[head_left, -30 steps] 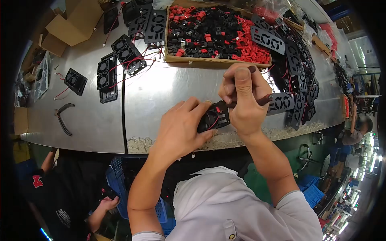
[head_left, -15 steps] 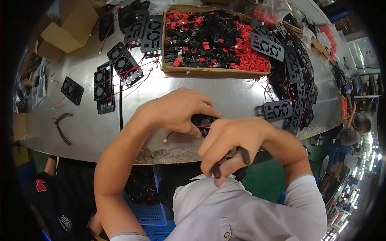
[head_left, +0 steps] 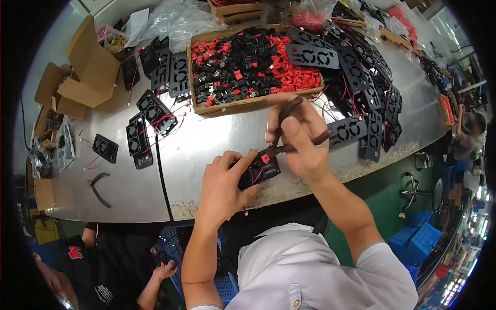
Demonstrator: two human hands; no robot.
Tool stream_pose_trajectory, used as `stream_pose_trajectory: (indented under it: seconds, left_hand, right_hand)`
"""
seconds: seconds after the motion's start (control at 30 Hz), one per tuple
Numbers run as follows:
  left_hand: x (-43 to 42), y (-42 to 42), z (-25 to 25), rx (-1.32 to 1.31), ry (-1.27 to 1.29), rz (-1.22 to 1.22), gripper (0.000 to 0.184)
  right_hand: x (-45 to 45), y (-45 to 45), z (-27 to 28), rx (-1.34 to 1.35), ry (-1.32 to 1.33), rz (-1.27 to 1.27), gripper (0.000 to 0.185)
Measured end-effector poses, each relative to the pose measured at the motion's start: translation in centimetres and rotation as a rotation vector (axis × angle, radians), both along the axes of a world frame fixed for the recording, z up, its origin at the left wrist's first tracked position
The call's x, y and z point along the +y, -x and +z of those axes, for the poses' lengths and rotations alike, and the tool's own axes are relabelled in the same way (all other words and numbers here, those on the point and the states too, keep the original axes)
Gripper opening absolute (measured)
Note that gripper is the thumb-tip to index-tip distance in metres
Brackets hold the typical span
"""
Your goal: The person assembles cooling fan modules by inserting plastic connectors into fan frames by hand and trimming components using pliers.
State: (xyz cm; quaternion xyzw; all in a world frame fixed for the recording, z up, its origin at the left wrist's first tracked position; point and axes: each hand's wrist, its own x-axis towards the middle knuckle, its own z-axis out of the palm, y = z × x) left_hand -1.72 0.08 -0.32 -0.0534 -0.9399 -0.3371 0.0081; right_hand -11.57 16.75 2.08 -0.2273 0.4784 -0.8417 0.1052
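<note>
Head view: left hand point(head_left: 222, 186) has fingers part curled over the near side of a black fan point(head_left: 257, 172), thumb along its lower edge, grip closed on it. Fan sits by the near edge of the metal table point(head_left: 217, 135), between the two hands; cannot tell whether it rests on the surface or is held just above. Red piece point(head_left: 265, 158) at its upper part, red wire across the frame

Right hand point(head_left: 306, 142) wrapped around dark-handled pliers point(head_left: 320, 137), fingers bent, handles spread apart; tip down at the fan, near the red piece, exact contact too small to tell

Beyond: cardboard box point(head_left: 243, 106) full of red and black parts. Grey panel point(head_left: 347, 132) just right of right hand. Second pliers point(head_left: 98, 196) on table, left, below a small fan point(head_left: 106, 149). Lower left, co-worker's hand point(head_left: 166, 269), dark clothing
</note>
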Motion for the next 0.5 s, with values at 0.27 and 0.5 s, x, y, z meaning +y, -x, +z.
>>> stream_pose_trajectory:
  seconds: [0.27, 0.5]
  left_hand:
    - [0.69, -0.93, -0.14, 0.036, 0.064, 0.035, 0.070]
    - [0.76, -0.87, -0.20, 0.034, 0.071, 0.037, 0.071]
  right_hand:
    - [-0.47, -0.58, -0.44, 0.061, -0.065, -0.045, 0.038]
    - [-0.44, -0.82, -0.58, 0.026, -0.067, -0.063, 0.035]
